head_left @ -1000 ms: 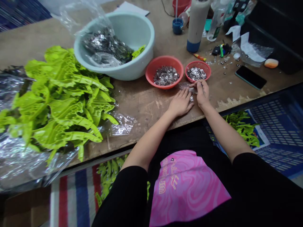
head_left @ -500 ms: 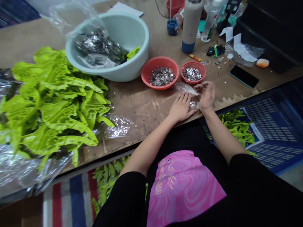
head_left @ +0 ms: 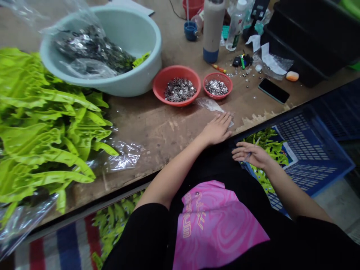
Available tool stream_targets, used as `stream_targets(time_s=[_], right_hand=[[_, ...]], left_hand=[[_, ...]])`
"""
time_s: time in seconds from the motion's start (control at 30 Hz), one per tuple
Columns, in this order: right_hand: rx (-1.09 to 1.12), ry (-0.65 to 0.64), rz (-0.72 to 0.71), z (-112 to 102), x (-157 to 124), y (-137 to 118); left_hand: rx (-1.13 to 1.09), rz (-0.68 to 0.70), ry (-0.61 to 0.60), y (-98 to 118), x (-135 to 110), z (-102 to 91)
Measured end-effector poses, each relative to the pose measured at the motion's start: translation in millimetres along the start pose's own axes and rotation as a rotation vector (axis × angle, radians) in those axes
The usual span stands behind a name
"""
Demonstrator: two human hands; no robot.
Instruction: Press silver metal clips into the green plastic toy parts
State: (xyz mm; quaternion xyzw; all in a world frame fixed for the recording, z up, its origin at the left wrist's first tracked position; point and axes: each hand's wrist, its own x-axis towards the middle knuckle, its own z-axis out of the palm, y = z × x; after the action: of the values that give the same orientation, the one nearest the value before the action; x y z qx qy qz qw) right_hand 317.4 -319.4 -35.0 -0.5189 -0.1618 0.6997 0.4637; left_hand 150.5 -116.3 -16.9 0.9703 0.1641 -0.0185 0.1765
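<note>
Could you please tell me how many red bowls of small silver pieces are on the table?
2: a larger plain bowl, and a smaller perforated bowl just to its right.

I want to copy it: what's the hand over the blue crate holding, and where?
The right hand holds a thin stick by its middle, between thumb and fingers; what it is can't be told.

view: head-worn | aim: forward, down at left hand [head_left: 217, 129] | range: close

Bench layout, pretty packed
Plastic leaves [head_left: 47, 123] sit left of the basin [head_left: 146, 75], two small bowls [head_left: 165, 80] just right of it, phone [head_left: 273, 90] further right, crate [head_left: 309, 150] below the bench [head_left: 146, 138].
</note>
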Motion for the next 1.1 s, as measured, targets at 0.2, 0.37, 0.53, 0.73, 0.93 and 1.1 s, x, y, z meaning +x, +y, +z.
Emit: stream_targets(time_s=[0.2, 0.37, 0.53, 0.73, 0.93, 1.1], right_hand=[[0.066, -0.116, 0.136, 23, 58, 17], [0.057, -0.166, 0.211, 19, 76, 2], [0.068, -0.21, 0.233, 13, 73, -5], [0.083, -0.223, 0.23, 0, 74, -9], [0.066, -0.237, 0.238, -8, 76, -14], [0.044, -0.249, 0.232, -7, 78, -13]], left_hand=[[0.038, 0.019, 0.035, 0, 1, -1.0], [0.083, 0.071, 0.015, 10, -6, 8.3], [0.106, 0.074, 0.043, 17, -12, 16.7], [0.12, 0.094, 0.049, 23, -17, 21.9], [0.116, 0.109, 0.035, 25, -20, 22.2], [0.094, 0.005, 0.101, 28, -19, 22.8]])
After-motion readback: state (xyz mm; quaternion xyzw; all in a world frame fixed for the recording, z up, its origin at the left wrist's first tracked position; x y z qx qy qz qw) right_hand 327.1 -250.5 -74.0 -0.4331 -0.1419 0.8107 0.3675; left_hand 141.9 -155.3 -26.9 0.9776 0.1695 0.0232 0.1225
